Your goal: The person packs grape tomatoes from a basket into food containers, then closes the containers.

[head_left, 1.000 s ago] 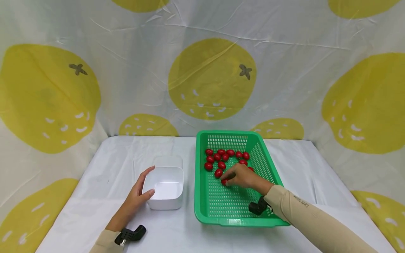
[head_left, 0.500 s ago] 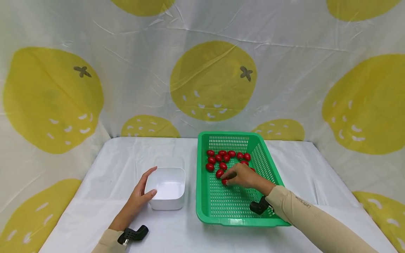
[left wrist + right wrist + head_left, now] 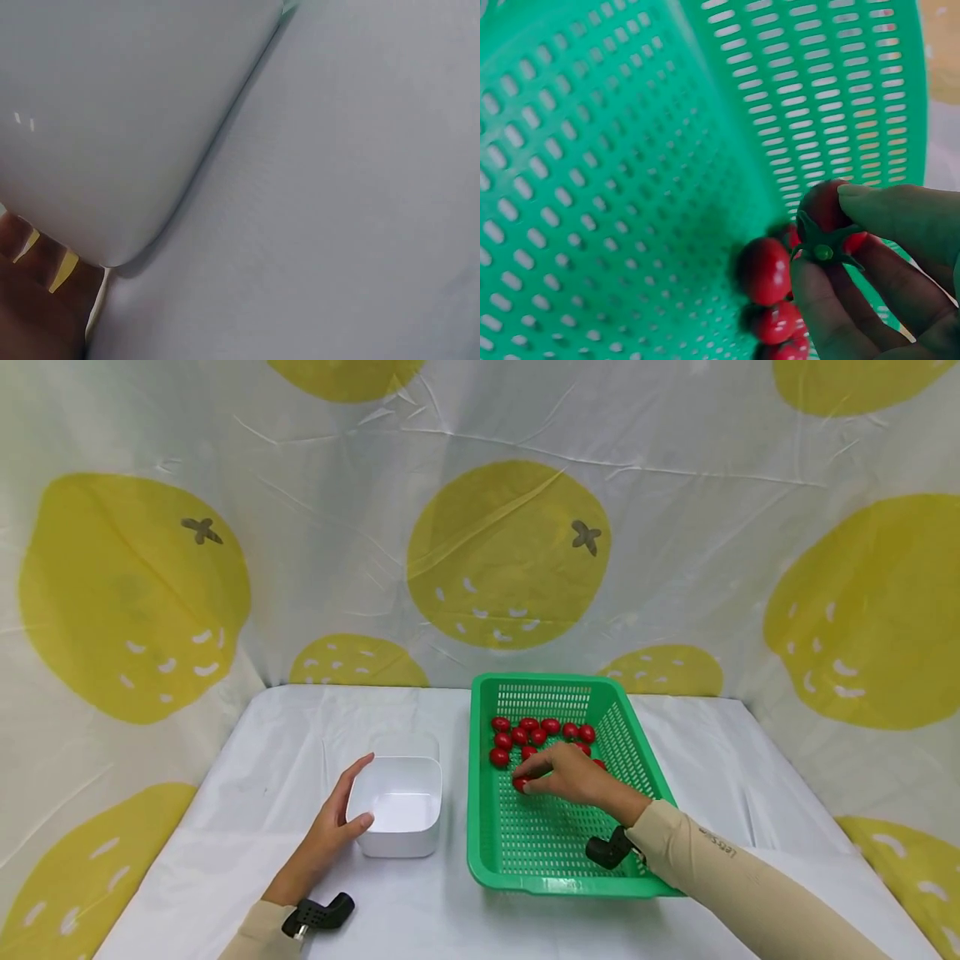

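My right hand (image 3: 566, 774) reaches into the green basket (image 3: 480, 860) and pinches a cherry tomato (image 3: 521, 785) between thumb and fingertips. In the right wrist view, this dark red cherry tomato (image 3: 823, 207) has a green star-shaped calyx facing the camera, and more red shows between the fingers. Other cherry tomatoes (image 3: 765, 271) lie close beside it. My left hand (image 3: 330, 822) holds a white square container (image 3: 397, 843) at its left side, thumb at the near rim, fingers along the far left. In the left wrist view the container's wall (image 3: 112, 135) hides most fingers.
Several more cherry tomatoes (image 3: 500, 757) lie toward the back of the basket. Behind the white container is a clear lid-like piece (image 3: 405, 744). White cloth (image 3: 255, 777) covers the table, and a lemon-printed curtain (image 3: 337, 543) encloses its back and sides.
My right hand has shifted slightly left and away from me, with the cherry tomato at its fingertips. It now covers a neighbouring spot where another tomato showed. My left hand stays at the container.
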Available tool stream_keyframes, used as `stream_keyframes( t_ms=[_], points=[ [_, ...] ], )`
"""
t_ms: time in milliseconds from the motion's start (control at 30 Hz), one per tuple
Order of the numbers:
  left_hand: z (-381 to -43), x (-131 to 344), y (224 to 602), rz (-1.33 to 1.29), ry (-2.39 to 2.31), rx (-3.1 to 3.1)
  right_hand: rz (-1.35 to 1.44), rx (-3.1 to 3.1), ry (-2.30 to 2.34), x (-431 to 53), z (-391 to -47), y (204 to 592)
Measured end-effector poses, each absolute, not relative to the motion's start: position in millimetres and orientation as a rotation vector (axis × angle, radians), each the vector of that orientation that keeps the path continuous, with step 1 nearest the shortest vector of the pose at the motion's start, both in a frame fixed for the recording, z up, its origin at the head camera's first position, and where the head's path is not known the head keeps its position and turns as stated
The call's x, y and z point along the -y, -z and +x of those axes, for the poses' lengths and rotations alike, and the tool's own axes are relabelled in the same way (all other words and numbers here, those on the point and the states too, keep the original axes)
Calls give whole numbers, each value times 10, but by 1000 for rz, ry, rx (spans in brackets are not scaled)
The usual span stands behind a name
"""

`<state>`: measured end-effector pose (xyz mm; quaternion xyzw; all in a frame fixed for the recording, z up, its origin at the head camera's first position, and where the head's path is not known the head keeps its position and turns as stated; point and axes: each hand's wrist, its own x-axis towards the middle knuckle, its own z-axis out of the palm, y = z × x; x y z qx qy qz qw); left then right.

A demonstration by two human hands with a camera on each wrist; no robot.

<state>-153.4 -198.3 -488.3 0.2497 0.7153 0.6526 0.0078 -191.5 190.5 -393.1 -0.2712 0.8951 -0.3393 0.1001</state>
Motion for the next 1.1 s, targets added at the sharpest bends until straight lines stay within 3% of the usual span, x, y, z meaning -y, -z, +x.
stream_keyframes(
  t_ms=[733,1100],
  points=[
    [-1518,1984,4862,722,-2024,-2246,-815,-2653,1108,-1549,-1909,3487],
    [-1520,1980,4871,735,-2042,-2235,-885,-2551,1171,-1193,-1933,3494]
  ],
)
